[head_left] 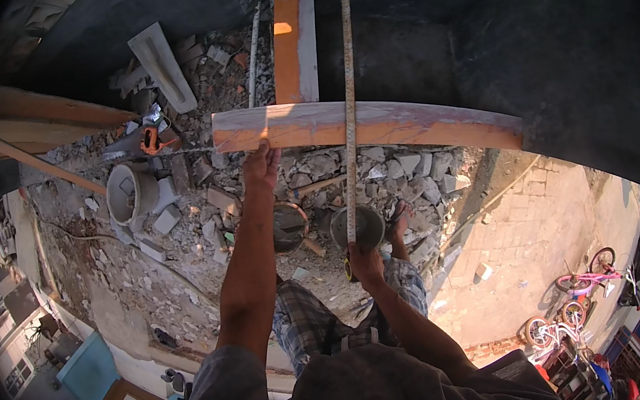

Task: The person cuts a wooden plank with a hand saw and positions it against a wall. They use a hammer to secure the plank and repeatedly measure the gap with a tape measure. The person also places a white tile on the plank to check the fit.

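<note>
A long wooden beam (375,131), orange on its near face and greyish on top, lies crosswise ahead of me. My left hand (261,167) is at its near edge, toward the left end, fingers closed against the wood. In my right hand (366,265) is the case of a tape measure (350,116), mostly covered by my fingers. The pulled-out blade runs away from me, over the beam, up to a small end piece on the dark wall. Another upright timber (291,43) meets the beam from behind.
Broken rubble (316,168) covers the ground below. Around my feet stand a dark bucket (367,228) and a round pan (289,226). A grey bucket (132,193), an orange-handled saw (150,141) and a pale board (162,67) are leftward; bicycles (570,317) stand lower right.
</note>
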A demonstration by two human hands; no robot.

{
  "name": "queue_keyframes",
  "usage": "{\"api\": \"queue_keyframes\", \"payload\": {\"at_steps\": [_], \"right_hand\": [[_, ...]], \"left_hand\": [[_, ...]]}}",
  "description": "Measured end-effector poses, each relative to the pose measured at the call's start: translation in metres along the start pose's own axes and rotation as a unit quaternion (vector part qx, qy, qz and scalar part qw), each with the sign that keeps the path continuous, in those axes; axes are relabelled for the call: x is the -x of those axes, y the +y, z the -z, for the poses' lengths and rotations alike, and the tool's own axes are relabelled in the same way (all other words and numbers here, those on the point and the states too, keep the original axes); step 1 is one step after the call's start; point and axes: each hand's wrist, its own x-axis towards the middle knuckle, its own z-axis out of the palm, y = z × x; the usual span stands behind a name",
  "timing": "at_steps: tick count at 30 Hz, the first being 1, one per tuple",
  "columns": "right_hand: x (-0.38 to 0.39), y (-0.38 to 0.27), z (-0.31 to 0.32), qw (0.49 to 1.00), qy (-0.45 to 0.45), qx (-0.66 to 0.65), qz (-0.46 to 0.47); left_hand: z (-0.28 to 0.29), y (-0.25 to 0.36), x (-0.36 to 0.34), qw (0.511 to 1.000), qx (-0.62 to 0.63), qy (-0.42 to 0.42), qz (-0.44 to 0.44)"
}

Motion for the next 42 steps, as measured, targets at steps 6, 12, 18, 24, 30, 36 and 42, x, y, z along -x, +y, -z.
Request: {"api": "queue_keyframes", "payload": {"at_steps": [6, 12, 18, 24, 30, 36, 42], "right_hand": [[0.004, -0.005, 0.0, 1.0, 0.022, -0.01, -0.001], [0.014, -0.017, 0.017, 0.998, -0.004, -0.06, -0.01], [0.053, 0.061, 0.049, 0.993, 0.001, -0.071, 0.096], [0.057, 0.152, 0.08, 0.98, -0.034, 0.021, 0.194], [-0.003, 0.099, 0.026, 0.962, -0.158, 0.052, 0.218], [-0.135, 0.004, -0.163, 0.94, -0.178, 0.185, 0.224], [-0.291, -0.083, -0.349, 0.905, -0.13, 0.351, 0.204]], "left_hand": [[0.009, -0.002, -0.004, 1.0, -0.014, -0.008, 0.002], [0.0, -0.006, 0.002, 0.999, -0.036, -0.002, -0.003], [0.004, 0.002, 0.02, 0.999, -0.037, -0.013, -0.023], [0.148, -0.03, 0.126, 0.961, -0.246, 0.074, -0.107], [0.316, -0.103, 0.237, 0.676, -0.707, 0.206, 0.029], [0.309, -0.103, 0.247, 0.546, -0.803, 0.228, 0.073], [0.328, -0.076, 0.249, 0.569, -0.788, 0.229, 0.059]]}}
